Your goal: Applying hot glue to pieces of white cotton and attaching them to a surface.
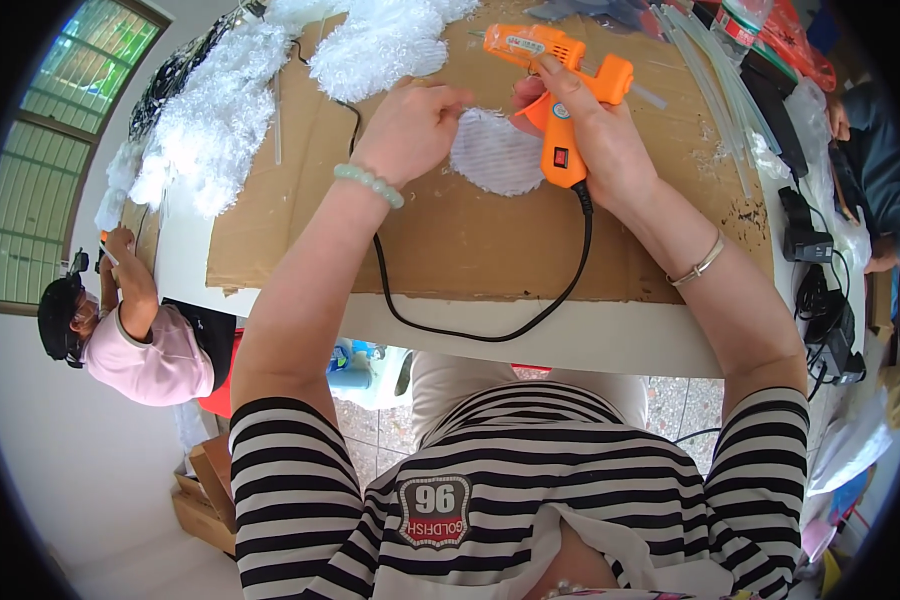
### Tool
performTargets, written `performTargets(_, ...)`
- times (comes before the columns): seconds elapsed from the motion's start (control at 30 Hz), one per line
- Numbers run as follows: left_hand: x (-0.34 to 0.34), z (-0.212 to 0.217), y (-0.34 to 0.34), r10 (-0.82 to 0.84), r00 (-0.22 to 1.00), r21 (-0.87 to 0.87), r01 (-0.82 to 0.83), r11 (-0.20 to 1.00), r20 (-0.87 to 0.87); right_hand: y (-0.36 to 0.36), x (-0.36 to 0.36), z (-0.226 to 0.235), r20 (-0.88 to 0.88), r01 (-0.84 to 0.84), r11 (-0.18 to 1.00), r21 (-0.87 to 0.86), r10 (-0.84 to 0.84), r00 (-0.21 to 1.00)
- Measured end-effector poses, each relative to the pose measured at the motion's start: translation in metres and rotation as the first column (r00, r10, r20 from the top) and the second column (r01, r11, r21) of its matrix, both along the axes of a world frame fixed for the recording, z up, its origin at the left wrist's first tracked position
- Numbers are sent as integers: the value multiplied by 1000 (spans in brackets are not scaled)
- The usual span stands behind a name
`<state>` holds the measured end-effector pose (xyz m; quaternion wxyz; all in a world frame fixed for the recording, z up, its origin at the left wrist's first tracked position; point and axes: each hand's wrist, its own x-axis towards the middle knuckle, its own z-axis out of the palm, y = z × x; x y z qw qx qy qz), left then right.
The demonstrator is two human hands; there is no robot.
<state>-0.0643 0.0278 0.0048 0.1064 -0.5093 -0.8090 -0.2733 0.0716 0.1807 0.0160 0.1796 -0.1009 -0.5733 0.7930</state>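
My right hand (610,145) is wrapped round the handle of an orange hot glue gun (562,125), thumb on top. Its nozzle points to the far left, and a black cord (492,338) loops from the handle across the near edge of the table. On the left, my left hand (415,125) has its fingers curled together; what is in them, if anything, is hidden. Between my hands a white, ribbed, rounded fabric piece (495,152) lies on the cardboard (470,245). Just beyond my left hand is a fluffy white piece (380,45).
More fluffy white material (215,120) is heaped at the far left. Clear glue sticks (705,85) lie at the right, near black power adapters (808,240). A person in pink (150,350) works at the left; another person's dark sleeve (875,150) shows at the right edge.
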Motion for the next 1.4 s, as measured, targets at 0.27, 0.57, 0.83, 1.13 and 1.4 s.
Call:
performTargets(0.27,13,-1,-1,-140,978,-81,129,988,-153,5,-2,-6,-5,-6,1000,-8,6,1000)
performTargets(0.57,13,3,1,6,998,-6,-6,1000,-70,2,-3,-5,-39,5,1000,-12,-5,999)
performTargets(0.83,30,1,2,-145,936,-125,110,986,-319,4,-7,-7,-75,19,1000,-9,-19,997)
performTargets(1.13,18,12,-22,-7,981,160,-25,987,195,3,-9,-11,18,-92,995,-35,93,995)
performTargets(1.4,25,0,-25,129,980,-58,-122,991,151,6,-7,-12,-7,-109,994,-10,109,994)
